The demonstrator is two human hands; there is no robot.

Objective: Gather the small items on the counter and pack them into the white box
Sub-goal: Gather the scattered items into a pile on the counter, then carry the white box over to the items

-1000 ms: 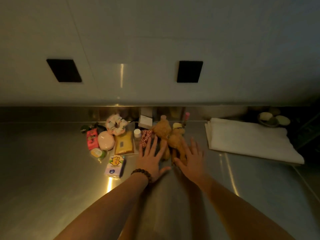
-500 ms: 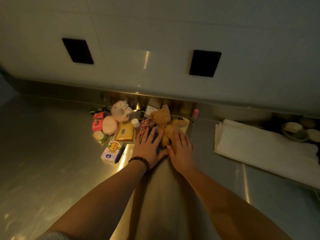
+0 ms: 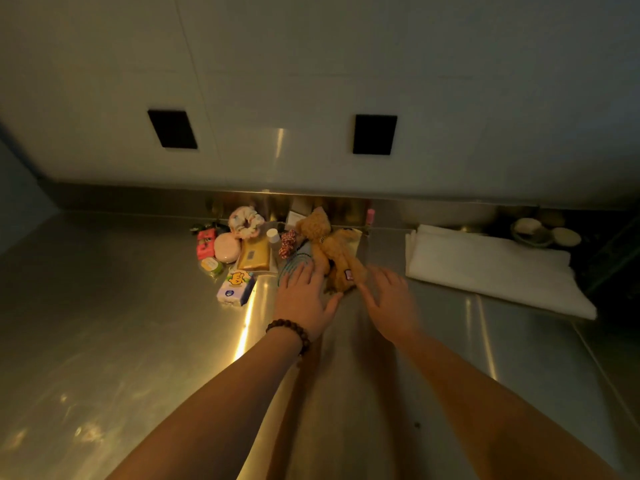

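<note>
Nearest, two bare forearms reaching forward over a stainless steel counter (image 3: 104, 341), converging toward the item cluster by the back wall. Left hand (image 3: 304, 296), palm down, beaded bracelet (image 3: 289, 332) at the wrist; fingers straight and slightly spread, tips resting on a round bluish patterned item (image 3: 294, 263), thumb angled out toward the plush legs. Right hand (image 3: 389, 306), also palm down, motion-blurred; fingers loose and spread wide, gripping nothing, thumb side just beside the tan plush bear (image 3: 329, 251); contact not certain through the blur. Bear lying between the two hands, head toward the wall, legs toward the person.

Left of the hands: tissue packet (image 3: 235, 288) with yellow cartoon print, small green-and-yellow round tin (image 3: 212, 265), pink oval soap (image 3: 227, 247), red packet (image 3: 205, 243), amber pouch (image 3: 255, 256), small white-capped bottle (image 3: 273, 236), red-and-white braided cord (image 3: 287, 242). Farther back, a pastel scrunchie (image 3: 246, 222) against the splashback, and a pink tube (image 3: 370, 216) standing at the wall.

Right, well apart from the cluster, a folded white cloth (image 3: 491, 268). No point identifiable as the white box.
</note>
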